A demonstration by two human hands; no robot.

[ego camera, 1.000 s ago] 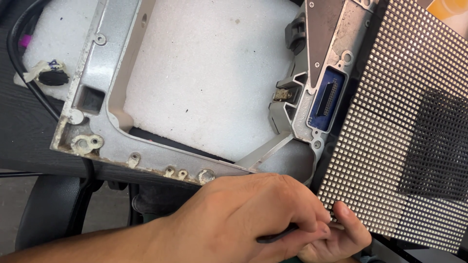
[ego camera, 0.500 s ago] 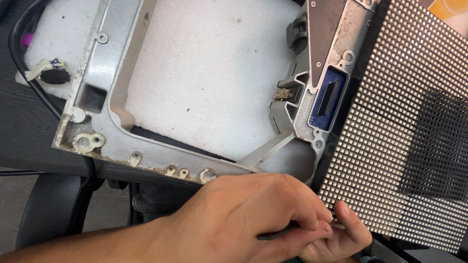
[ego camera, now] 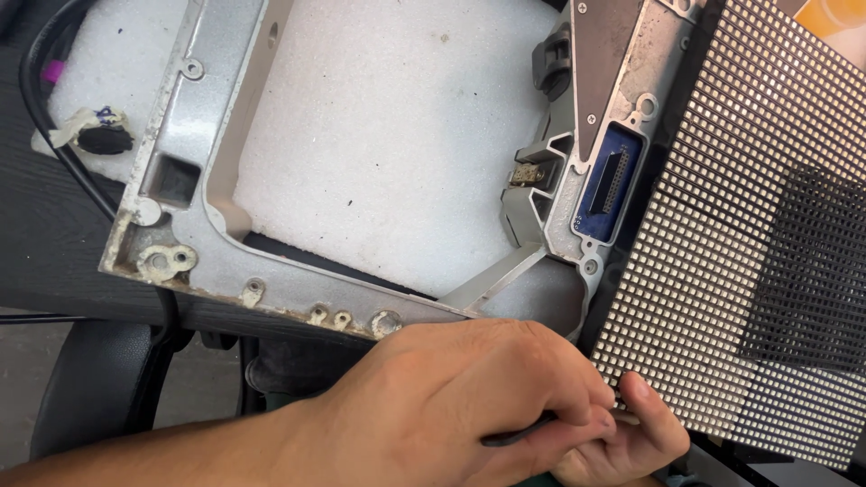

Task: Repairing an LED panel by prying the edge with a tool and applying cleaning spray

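Note:
My left hand (ego camera: 469,397) reaches in from the lower left, its back to the camera and its fingers curled shut on a thin black tool or cable (ego camera: 514,439). My right hand (ego camera: 631,442) lies mostly hidden under it. Only the thumb and part of the palm show, with the thumb tip against the lower left corner of the LED dot-matrix panel (ego camera: 722,298). What the right hand holds is hidden. Just above the hands lies a worn grey metal frame (ego camera: 207,261) on white foam (ego camera: 379,153).
A blue connector socket (ego camera: 613,180) sits in the frame's right side next to the panel. A darker mesh square (ego camera: 807,271) lies on the panel. Black cables (ego camera: 54,144) run along the dark table at the left. A black chair (ego camera: 90,388) stands below the table edge.

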